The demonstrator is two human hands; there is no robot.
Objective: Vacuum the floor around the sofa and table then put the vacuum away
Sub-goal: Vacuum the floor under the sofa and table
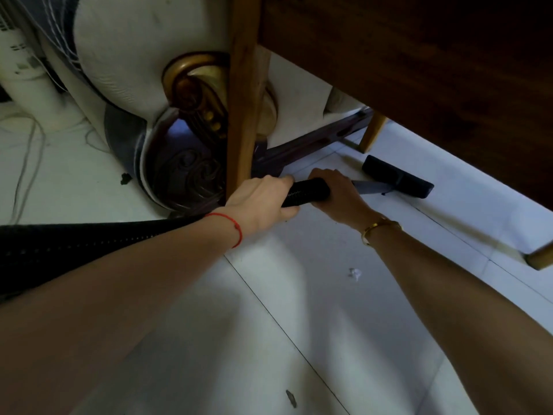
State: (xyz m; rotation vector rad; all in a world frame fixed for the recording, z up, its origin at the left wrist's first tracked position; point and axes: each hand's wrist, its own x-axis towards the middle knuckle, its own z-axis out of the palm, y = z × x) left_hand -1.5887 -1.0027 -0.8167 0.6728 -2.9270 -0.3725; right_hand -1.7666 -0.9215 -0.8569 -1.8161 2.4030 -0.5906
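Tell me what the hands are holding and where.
Both hold the vacuum hose: the left hand grips its ribbed end, the right hand the black cuff beside the grey tube.

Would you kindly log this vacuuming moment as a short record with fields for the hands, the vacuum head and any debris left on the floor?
left hand: left hand grips the ribbed black hose
right hand: right hand grips the hose end where the grey wand begins
vacuum head: black floor head lies on the white tiles under the wooden table, near the sofa base
debris: white scrap, dark scrap, dark bit by the sofa
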